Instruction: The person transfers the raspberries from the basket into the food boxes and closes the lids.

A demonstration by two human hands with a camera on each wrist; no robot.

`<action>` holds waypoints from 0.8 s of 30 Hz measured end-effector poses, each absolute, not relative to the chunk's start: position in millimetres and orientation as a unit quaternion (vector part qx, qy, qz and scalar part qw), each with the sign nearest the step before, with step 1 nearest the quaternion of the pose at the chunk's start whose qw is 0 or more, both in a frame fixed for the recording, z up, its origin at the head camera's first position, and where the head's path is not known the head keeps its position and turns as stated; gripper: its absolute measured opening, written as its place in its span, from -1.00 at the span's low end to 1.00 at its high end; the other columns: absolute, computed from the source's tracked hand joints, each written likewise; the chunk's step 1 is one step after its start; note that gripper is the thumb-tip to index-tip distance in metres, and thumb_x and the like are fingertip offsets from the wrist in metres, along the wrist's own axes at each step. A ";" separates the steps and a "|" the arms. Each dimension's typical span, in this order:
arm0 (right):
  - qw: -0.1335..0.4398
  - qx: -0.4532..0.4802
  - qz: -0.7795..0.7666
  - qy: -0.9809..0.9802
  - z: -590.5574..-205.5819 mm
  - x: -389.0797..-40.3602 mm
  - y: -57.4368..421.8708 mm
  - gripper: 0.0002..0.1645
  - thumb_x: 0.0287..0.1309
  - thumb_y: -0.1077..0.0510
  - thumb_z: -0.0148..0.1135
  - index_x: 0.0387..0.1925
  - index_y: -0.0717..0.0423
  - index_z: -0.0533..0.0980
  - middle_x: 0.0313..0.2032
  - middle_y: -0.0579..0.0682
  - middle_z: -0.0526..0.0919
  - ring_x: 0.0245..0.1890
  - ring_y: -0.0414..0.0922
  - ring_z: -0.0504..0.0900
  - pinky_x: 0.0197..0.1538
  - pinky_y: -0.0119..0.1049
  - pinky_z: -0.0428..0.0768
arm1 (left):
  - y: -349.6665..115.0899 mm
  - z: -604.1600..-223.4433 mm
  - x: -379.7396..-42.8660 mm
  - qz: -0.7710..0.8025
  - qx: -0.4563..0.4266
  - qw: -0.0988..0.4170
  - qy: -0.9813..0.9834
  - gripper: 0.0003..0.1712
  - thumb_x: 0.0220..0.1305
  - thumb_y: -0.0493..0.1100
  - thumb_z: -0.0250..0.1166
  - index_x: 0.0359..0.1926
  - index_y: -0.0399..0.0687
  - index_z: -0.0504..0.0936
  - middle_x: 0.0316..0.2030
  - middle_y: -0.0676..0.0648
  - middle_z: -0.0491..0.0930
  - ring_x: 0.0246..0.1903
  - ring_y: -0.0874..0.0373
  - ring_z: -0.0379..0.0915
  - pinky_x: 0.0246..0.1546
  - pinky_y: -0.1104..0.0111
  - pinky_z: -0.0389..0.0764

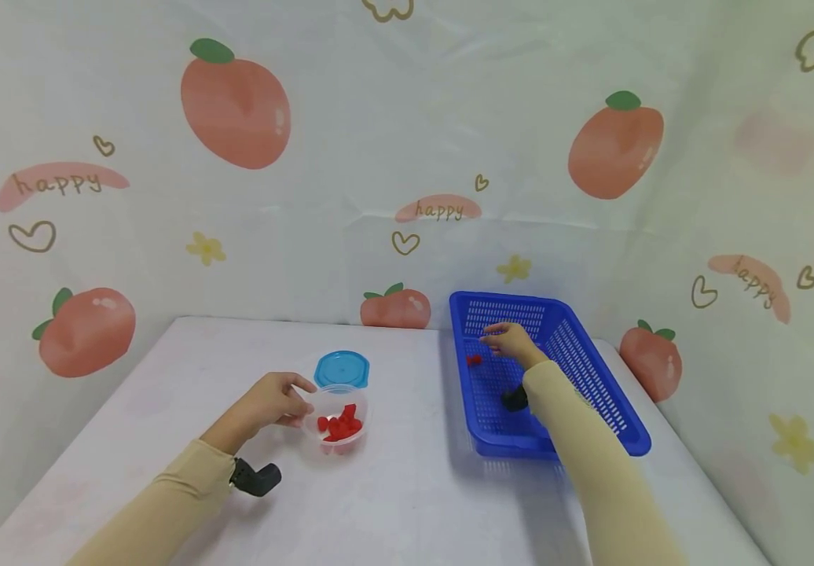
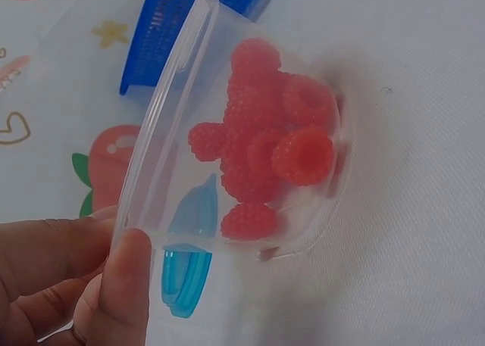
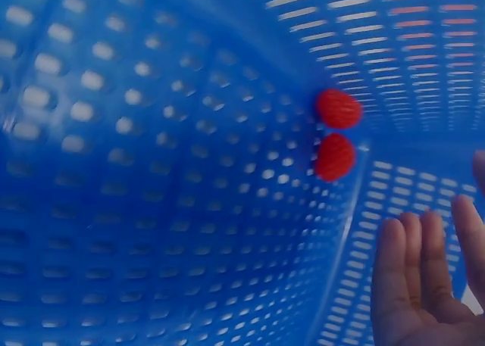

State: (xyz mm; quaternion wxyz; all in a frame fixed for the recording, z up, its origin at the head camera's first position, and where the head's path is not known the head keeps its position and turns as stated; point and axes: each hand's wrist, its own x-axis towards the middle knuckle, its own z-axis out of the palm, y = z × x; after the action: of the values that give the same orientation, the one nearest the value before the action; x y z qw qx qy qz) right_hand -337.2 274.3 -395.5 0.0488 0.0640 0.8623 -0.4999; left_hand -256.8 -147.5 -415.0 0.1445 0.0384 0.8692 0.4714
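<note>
My left hand (image 1: pixel 269 407) pinches the rim of a clear plastic bowl (image 2: pixel 155 126) between thumb and fingers. Several red raspberries (image 2: pixel 250 111) lie in that bowl. To the right, a blue plastic basket (image 1: pixel 577 369) with slotted walls stands on the table. My right hand (image 1: pixel 513 344) is inside or just above it, fingers extended and apart, holding nothing visible. Two raspberries (image 3: pixel 337 110) rest close together in the basket along its wall, a short way from the right fingertips (image 3: pixel 392 236).
A light blue lid (image 1: pixel 342 369) lies on the white tabletop (image 1: pixel 407 472) just behind the bowl. Behind the table hangs a white cloth (image 1: pixel 350 141) printed with fruit. Both wrists carry a small black camera (image 1: pixel 256 478).
</note>
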 end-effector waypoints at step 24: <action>0.126 0.065 -0.422 0.895 -409.1 -341.5 274.1 -0.50 0.22 0.36 0.14 0.20 0.37 0.40 0.20 0.35 0.43 0.20 0.21 0.46 0.21 -0.05 0.52 | -147.7 -413.3 -256.8 0.476 0.046 0.147 0.866 -0.55 0.19 -0.31 0.34 0.09 -0.37 0.49 -0.42 -0.17 0.57 -0.55 0.13 0.52 -0.38 0.34 0.70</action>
State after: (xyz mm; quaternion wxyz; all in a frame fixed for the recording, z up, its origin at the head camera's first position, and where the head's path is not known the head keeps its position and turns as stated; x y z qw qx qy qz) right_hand -341.5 274.1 -409.1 0.1260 0.0650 0.8955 -0.4219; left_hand -256.8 -147.7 -413.3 0.1472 0.0461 0.8660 0.4757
